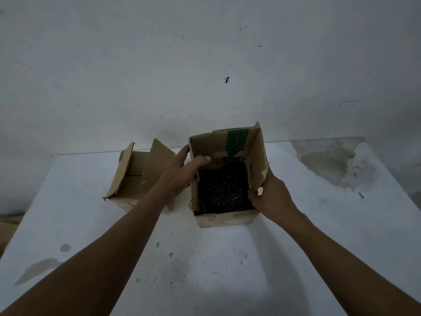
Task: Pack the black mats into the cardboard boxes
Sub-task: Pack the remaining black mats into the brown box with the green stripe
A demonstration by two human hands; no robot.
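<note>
An open cardboard box (222, 218) with a green label on its far flap stands at the middle of the white table. A black textured mat (223, 190) lies flat inside it. My left hand (182, 172) is at the box's left wall, thumb over the rim and fingers stretched along the outside. My right hand (270, 195) pinches the lower edge of the box's right flap.
A second open cardboard box (132, 179) stands to the left, flaps up, partly behind my left forearm. The white table (205, 270) is stained, with a large brown patch at the back right. A pale wall rises right behind the table.
</note>
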